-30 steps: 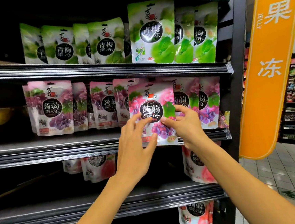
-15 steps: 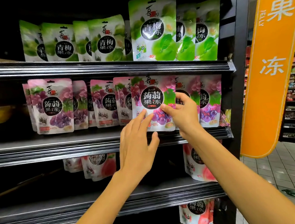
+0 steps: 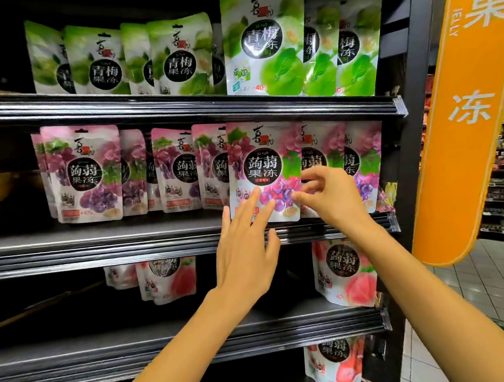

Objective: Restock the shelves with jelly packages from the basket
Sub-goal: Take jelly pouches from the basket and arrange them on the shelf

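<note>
Looks like I'm mid-placing: glossy purple grape jelly pouch [image 3: 262,171] stands right of centre on the middle black shelf [image 3: 127,241], left hand [image 3: 246,246] flat-fingered against it, can't tell if right hand [image 3: 327,196] pinches it, so next I'd let go gently.

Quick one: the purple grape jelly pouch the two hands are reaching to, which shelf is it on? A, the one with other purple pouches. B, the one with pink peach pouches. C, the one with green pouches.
A: the purple grape jelly pouch stands on the black middle shelf beside other purple pouches, left hand and right hand at its lower part.
</note>
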Action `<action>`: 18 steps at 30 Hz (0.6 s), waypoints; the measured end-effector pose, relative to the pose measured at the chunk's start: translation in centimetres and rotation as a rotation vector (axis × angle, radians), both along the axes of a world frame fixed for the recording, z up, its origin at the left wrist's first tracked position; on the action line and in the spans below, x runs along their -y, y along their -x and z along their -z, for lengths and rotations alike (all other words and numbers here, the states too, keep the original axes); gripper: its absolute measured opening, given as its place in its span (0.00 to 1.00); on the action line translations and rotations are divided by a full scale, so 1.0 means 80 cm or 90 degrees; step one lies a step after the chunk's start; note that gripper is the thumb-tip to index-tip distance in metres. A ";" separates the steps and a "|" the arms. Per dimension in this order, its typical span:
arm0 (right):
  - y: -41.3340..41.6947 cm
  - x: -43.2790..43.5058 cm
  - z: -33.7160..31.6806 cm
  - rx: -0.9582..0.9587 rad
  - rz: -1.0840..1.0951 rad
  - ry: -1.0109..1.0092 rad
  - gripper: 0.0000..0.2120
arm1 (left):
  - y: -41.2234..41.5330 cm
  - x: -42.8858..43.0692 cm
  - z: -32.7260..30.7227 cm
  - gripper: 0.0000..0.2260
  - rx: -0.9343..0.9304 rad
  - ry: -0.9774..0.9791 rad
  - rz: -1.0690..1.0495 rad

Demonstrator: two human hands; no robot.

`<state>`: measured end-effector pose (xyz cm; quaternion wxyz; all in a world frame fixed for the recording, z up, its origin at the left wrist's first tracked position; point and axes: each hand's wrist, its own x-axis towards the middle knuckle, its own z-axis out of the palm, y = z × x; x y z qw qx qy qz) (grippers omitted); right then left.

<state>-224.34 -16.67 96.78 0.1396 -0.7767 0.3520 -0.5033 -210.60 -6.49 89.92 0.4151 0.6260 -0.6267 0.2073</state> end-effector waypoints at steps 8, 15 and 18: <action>0.001 0.007 0.007 0.016 0.068 0.029 0.17 | 0.009 0.013 -0.002 0.21 -0.022 0.016 0.006; 0.015 0.014 0.011 0.064 0.041 -0.002 0.14 | 0.020 0.018 0.000 0.20 -0.020 0.035 0.018; 0.019 0.013 0.012 0.076 0.037 -0.002 0.13 | 0.024 0.020 -0.001 0.21 -0.019 0.023 0.020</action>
